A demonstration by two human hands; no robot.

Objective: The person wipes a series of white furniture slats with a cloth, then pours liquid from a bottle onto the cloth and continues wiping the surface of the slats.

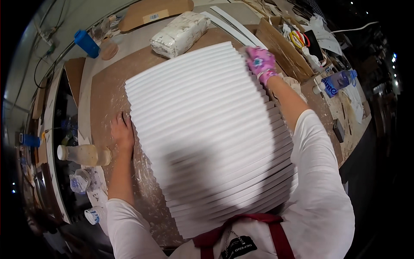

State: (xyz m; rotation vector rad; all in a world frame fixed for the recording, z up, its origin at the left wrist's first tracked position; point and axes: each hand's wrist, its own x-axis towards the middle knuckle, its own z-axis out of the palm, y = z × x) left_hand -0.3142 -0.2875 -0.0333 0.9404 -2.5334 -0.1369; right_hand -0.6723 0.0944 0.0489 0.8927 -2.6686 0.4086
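A large white ridged panel (202, 116), or a row of white strips laid side by side, covers the middle of the brown board. My bare left hand (123, 130) rests flat on the board beside the panel's left edge, its fingers stretched forward. At the far right edge of the panel is my right hand (261, 64), in a pink flowered glove. Its fingers look curled against the strip ends and are a little blurred. Whatever they may hold is hidden from view.
Behind the panel lies a white plastic-wrapped block (180, 34), with white strips (235, 28) near it. A cardboard box (284, 47) of tools stands far right, near a water bottle (338, 82). A blue cup (86, 43) and a cloudy bottle (84, 154) are on the left.
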